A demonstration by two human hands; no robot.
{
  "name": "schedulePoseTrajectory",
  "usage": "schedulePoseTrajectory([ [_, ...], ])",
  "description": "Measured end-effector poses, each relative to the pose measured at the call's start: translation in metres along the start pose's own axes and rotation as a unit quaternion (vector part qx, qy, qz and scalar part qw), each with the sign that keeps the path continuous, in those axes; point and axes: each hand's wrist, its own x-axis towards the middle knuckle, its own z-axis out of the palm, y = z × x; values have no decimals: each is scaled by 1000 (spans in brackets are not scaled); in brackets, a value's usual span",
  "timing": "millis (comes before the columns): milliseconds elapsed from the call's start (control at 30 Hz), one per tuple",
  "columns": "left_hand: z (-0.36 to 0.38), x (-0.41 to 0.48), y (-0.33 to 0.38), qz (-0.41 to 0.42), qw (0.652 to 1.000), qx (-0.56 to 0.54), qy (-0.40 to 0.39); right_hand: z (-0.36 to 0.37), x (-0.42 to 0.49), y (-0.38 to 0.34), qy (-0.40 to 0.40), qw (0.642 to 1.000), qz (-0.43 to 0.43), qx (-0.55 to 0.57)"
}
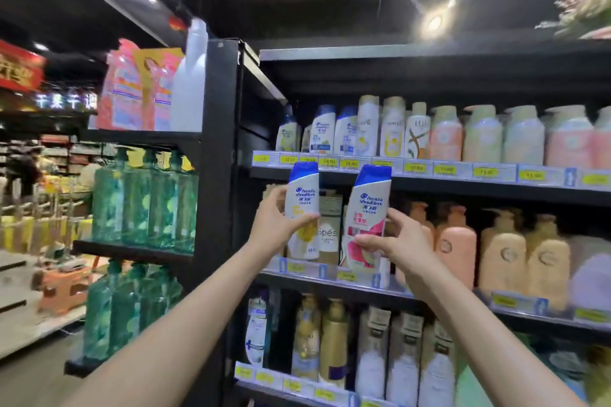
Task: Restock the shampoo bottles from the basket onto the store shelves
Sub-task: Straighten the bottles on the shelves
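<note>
left hand (276, 220) grip around yellow-label shampoo bottle (302, 208), right hand (395, 243) grip around pink-label shampoo bottle (365, 218), before shelves (429, 180)

Both my arms reach up and forward, bare to the elbow.
My left hand (276, 220) and right hand (395, 243) are each curled closed, thumbs in front, wrists slightly bent.

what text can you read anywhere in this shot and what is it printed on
"head & shoulders": yellow-label bottle in the left hand
"head & shoulders": pink-label bottle in the right hand
"Spes": pale bottle on the middle shelf between them
"26.00", "18.00": yellow price tags on the top shelf edge, blurry
Other tags, the red sign and the remaining labels: too blurred to read
</note>
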Motion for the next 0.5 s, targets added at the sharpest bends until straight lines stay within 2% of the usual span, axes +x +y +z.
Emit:
schedulePoseTrajectory([
  [233, -51, 138, 15, 89, 995, 47, 25, 55, 60, -19, 25, 1000, -16, 9],
  [367, -66, 212, 31, 118, 992, 42, 16, 92, 100, -25, 89, 995, -23, 32],
  [500, -69, 254, 35, 158, 983, 84, -36, 119, 134, -31, 178, 982, -64, 6],
])
